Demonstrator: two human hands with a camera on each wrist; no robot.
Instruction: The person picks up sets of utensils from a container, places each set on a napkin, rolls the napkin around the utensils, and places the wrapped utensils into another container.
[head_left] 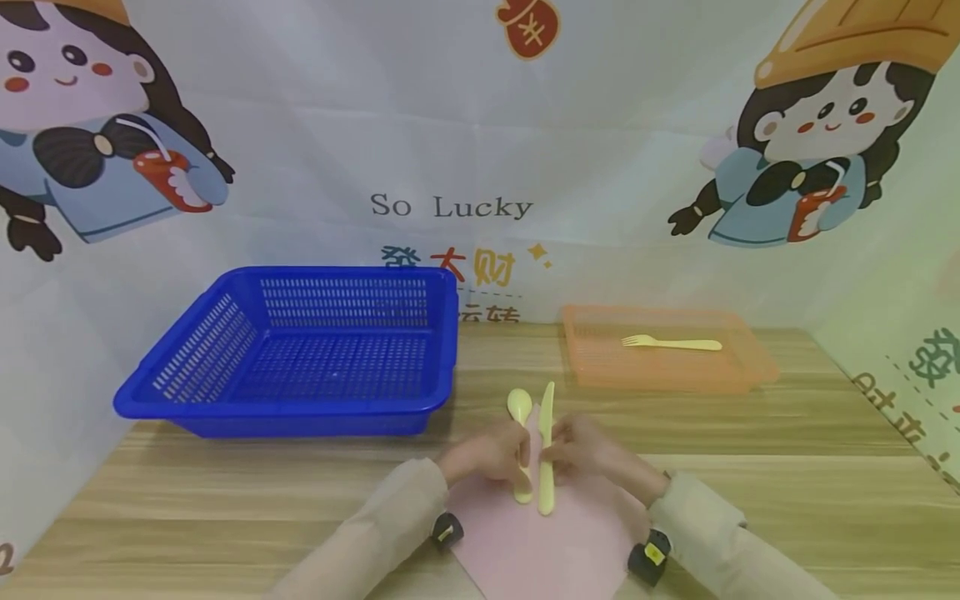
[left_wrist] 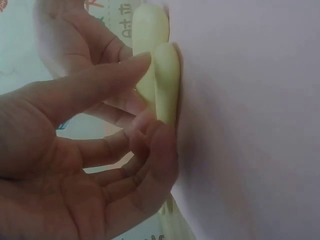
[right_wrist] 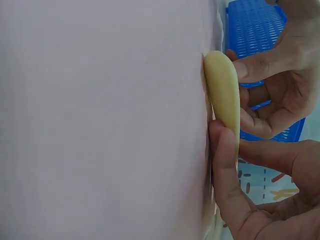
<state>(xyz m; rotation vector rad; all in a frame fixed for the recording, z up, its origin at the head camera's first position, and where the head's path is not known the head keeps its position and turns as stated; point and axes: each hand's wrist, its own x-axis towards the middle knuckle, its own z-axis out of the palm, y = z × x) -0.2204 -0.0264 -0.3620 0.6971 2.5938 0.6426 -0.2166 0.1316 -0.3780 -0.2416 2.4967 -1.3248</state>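
A pale yellow spoon (head_left: 519, 405) and a pale yellow knife (head_left: 547, 417) lie side by side, bowl and blade pointing away, over a pink sheet (head_left: 555, 546) set with one corner forward. My left hand (head_left: 491, 454) pinches the spoon's handle (left_wrist: 168, 75) between thumb and fingers. On the other side, my right hand (head_left: 592, 450) pinches the knife by its handle (right_wrist: 222, 87). The two hands almost meet, and the left fingers hide the middle of the spoon. A yellow fork (head_left: 671, 343) lies in the orange tray at the back right.
A large blue plastic basket (head_left: 300, 408) stands on the wooden table (head_left: 795, 475) at the left. At the back right is a shallow orange tray (head_left: 667, 379). A printed cloth (head_left: 622, 167) hangs behind and along the sides.
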